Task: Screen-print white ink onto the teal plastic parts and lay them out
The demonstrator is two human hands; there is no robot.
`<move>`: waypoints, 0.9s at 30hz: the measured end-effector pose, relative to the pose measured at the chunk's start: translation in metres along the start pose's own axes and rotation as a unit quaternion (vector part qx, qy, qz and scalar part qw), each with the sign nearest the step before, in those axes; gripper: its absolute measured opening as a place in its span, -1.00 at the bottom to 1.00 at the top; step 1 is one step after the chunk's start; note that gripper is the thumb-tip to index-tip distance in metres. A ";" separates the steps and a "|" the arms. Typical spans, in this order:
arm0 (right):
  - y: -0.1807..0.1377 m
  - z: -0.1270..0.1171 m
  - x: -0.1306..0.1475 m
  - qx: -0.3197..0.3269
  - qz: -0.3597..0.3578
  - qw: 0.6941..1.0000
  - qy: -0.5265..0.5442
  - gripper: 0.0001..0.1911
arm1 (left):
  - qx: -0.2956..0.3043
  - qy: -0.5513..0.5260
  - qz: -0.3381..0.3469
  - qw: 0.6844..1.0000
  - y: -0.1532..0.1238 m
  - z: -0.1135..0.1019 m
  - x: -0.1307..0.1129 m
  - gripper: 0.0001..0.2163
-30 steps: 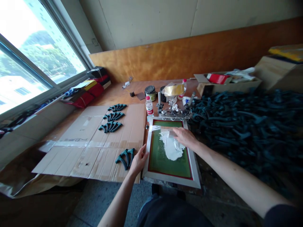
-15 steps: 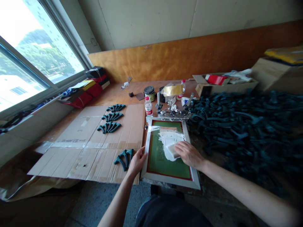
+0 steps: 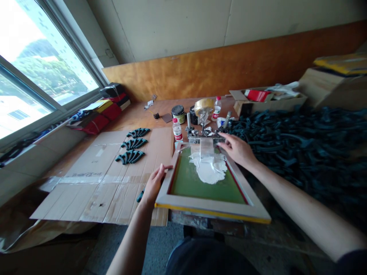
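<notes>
Raised since the frame half a second earlier is the near end of the rectangular, pale grey-framed screen [image 3: 212, 205], its yellow lower edge now exposed at lower centre; the flat, translucent whitish scraper [image 3: 206, 148] has been shifted to the screen's far end and let go by the right hand [image 3: 239, 152].

At centre right, the right hand is held near the screen's far right corner, its forearm stretched from the lower right, thumb and forefinger spread apart. The left hand [image 3: 155, 181] is placed at the screen's left edge, left of centre, one finger extended to the rim; whether the other fingers are curled beneath cannot be told.

Right of centre, the dark green mesh [image 3: 185, 185], bordered in red, is partly covered by a thick, irregular patch of white paste [image 3: 210, 173], which is met by the scraper's near end.
</notes>
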State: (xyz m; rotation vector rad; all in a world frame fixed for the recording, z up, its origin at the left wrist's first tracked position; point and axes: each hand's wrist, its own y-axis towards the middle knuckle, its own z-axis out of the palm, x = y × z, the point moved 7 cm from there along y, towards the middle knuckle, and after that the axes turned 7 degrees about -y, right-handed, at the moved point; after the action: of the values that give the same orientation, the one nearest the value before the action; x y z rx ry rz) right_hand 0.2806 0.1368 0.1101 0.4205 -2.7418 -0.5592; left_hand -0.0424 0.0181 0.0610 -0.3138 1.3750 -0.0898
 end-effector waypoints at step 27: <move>-0.156 0.078 -0.102 -0.029 -0.105 0.986 -0.124 -0.59 | -0.271 0.121 -0.148 0.944 -0.046 -0.117 0.126 -0.52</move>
State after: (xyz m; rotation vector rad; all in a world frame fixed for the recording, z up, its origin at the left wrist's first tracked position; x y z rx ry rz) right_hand 0.3801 0.0600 -0.0482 0.6739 -2.9256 -0.7912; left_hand -0.1256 -0.0767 -0.0651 -0.9990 1.5737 0.0055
